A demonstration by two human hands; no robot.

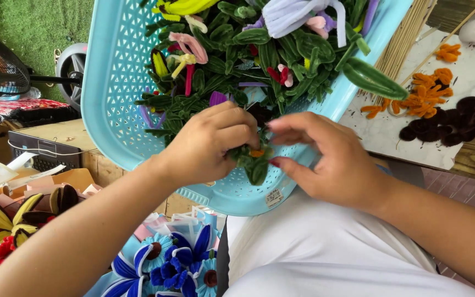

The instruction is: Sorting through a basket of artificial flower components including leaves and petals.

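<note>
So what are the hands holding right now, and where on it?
Both the left hand and right hand pinch a small green fuzzy pipe-cleaner leaf cluster by its top, over the light blue plastic basket.

Head view. The left hand (207,146) and right hand (331,162) meet over the near rim of a light blue basket (111,82), their fingers (281,122) pinching a small green fuzzy-wire flower (254,159). The basket holds many green fuzzy-wire stems (281,55). On the bench (380,132) to the right lie orange pieces (424,93), dark brown pieces (457,121) and thin wooden sticks (408,33).
</note>
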